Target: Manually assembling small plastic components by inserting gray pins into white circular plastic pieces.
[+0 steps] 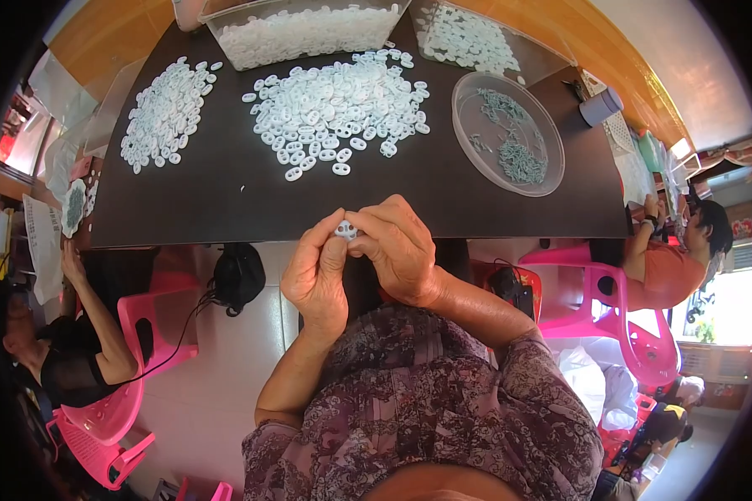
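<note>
A small white plastic piece with dark holes (pixel 346 230) is pinched between my two hands, just at the table's near edge. My left hand (pixel 316 275) grips it from the left with thumb and forefinger. From the right, my right hand (pixel 399 250) closes on it with its fingertips, the other fingers curled. Beyond them lies a large heap of white oval two-holed pieces (pixel 334 104). Another pile of white pieces (pixel 169 113) is at the left. At the right, a round clear tray (pixel 556 167) carries small grey-green parts (pixel 522 161), too small to name.
A clear bin (pixel 226 52) full of white pieces stands at the back, beside a second clear bin (pixel 551 57). A grey cylinder (pixel 600 107) is at the far right. People sit at both sides, on pink chairs (pixel 643 334).
</note>
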A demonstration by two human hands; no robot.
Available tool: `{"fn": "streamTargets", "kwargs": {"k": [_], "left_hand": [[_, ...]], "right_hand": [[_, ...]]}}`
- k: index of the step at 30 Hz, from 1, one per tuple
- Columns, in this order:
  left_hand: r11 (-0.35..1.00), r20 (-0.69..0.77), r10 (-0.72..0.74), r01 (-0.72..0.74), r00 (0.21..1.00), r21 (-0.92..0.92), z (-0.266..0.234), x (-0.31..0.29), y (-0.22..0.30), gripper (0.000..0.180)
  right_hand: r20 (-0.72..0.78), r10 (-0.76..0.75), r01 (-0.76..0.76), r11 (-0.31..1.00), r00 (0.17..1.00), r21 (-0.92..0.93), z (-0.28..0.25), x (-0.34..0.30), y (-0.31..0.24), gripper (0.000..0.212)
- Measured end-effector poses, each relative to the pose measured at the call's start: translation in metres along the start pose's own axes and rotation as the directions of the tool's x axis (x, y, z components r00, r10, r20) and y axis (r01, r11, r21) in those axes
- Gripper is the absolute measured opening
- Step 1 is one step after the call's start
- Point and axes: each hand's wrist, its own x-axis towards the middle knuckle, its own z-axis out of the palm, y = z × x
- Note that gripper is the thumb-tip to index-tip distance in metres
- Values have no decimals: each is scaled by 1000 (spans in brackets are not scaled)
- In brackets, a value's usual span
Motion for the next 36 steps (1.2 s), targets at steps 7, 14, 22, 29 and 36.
{"fn": "streamTargets", "kwargs": {"k": [7, 14, 22, 29, 36], "left_hand": [[994, -65, 22, -29, 998, -108, 3, -1, 0, 23], [994, -75, 14, -22, 997, -103, 1, -4, -4, 22], [993, -90, 45, -54, 995, -101, 3, -5, -3, 23], [996, -101, 68, -73, 993, -53, 3, -6, -6, 23], [995, -94, 75, -81, 993, -62, 1, -7, -9, 22]], "right_hand": [[25, 28, -29, 999, 999, 30, 0, 5, -4, 35], [0, 12, -12, 1000, 1000, 25, 2, 4, -1, 32], [-19, -26, 26, 999, 999, 25, 3, 4, 0, 30], [-14, -26, 26, 1000, 1000, 11, 3, 1, 0, 29], [-12, -32, 32, 999, 999, 8, 4, -1, 0, 32]]}}
